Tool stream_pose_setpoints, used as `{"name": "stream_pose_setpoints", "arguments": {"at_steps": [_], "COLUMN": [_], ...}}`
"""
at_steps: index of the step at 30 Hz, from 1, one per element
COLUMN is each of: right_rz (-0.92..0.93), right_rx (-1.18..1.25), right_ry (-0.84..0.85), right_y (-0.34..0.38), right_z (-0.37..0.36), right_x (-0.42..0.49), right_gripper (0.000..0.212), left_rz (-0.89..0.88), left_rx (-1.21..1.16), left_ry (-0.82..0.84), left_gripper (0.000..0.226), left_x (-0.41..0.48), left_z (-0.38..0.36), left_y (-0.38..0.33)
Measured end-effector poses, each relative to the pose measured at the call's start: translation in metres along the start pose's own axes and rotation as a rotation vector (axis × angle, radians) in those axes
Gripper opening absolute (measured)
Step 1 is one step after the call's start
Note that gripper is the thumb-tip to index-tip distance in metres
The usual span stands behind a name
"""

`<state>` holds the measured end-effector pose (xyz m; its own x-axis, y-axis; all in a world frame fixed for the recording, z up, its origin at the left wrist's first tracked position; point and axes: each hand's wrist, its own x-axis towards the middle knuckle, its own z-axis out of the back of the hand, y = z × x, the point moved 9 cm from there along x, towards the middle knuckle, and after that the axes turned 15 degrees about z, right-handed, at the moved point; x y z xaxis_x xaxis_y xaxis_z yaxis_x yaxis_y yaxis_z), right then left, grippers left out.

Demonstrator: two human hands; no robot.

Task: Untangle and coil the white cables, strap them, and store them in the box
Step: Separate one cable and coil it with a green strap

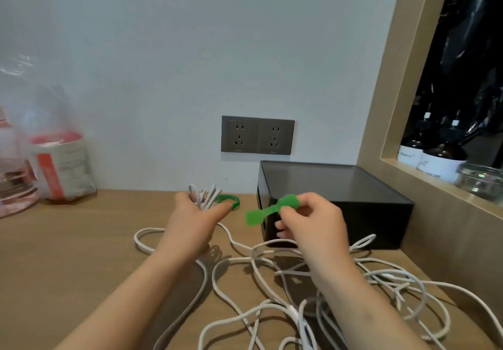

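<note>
Centre frame: left hand (pixel 196 213), fingers curled round a folded cable bundle (pixel 204 196), its loops standing above the fist. Right hand (pixel 313 220), thumb and fingers pinching one end of a green strap (pixel 272 209); the free end points towards the left hand. Both are raised over the desk (pixel 81 240). Loose white cables (pixel 148 229) lie tangled across lower centre and lower right. Black box (pixel 340 183), lid on, sits right of centre against the wall. A second green strap (pixel 231 201), looped, lies behind the left thumb.
</note>
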<state>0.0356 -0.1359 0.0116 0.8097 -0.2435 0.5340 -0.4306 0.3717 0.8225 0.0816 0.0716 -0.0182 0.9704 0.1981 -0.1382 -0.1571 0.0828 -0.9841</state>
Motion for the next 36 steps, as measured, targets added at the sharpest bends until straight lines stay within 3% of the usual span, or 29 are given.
{"name": "stream_pose_setpoints", "arguments": {"at_steps": [2, 6, 10, 13, 16, 21, 23, 26, 30, 32, 36], "right_rz": [-0.155, -0.264, -0.310, -0.327, -0.305, -0.232, -0.219, -0.140, 0.049, 0.051, -0.014], "right_rx": [0.260, 0.404, 0.588, 0.640, 0.620, 0.478, 0.471, 0.397, 0.188, 0.147, 0.185], "right_ry": [-0.059, -0.126, -0.163, -0.146, -0.122, -0.050, -0.041, -0.086, -0.109, -0.065, 0.085], "right_y": [-0.016, -0.036, -0.039, -0.043, -0.043, -0.036, -0.032, -0.026, -0.010, -0.009, -0.010], "right_z": [0.014, 0.032, 0.027, 0.020, 0.015, 0.012, 0.012, 0.021, 0.035, 0.033, 0.011], "right_x": [-0.009, -0.017, -0.018, -0.019, -0.020, -0.022, -0.023, -0.020, -0.016, -0.016, -0.023], "right_gripper": [0.010, 0.006, 0.007, 0.006, 0.004, 0.003, 0.005, 0.011, 0.032, 0.034, 0.026], "left_rz": [0.029, 0.041, -0.013, -0.068, 0.001, 0.136, 0.185, 0.184, -0.108, -0.231, -0.305], "left_rx": [-0.081, -0.140, -0.085, -0.055, -0.137, -0.246, -0.238, -0.128, 0.132, 0.256, 0.404], "left_ry": [0.106, 0.237, 0.184, 0.188, 0.259, 0.368, 0.346, 0.267, 0.053, -0.029, -0.108], "left_gripper": [0.029, 0.013, 0.012, 0.035, 0.063, 0.081, 0.071, 0.040, 0.018, 0.013, 0.008], "left_x": [-0.014, -0.043, -0.054, -0.062, -0.069, -0.064, -0.061, -0.062, -0.064, -0.069, -0.072], "left_z": [-0.018, -0.053, -0.074, -0.081, -0.083, -0.089, -0.088, -0.083, -0.070, -0.069, -0.072], "left_y": [-0.006, -0.019, -0.017, -0.014, -0.010, 0.004, 0.010, 0.010, -0.010, -0.018, -0.020]}}
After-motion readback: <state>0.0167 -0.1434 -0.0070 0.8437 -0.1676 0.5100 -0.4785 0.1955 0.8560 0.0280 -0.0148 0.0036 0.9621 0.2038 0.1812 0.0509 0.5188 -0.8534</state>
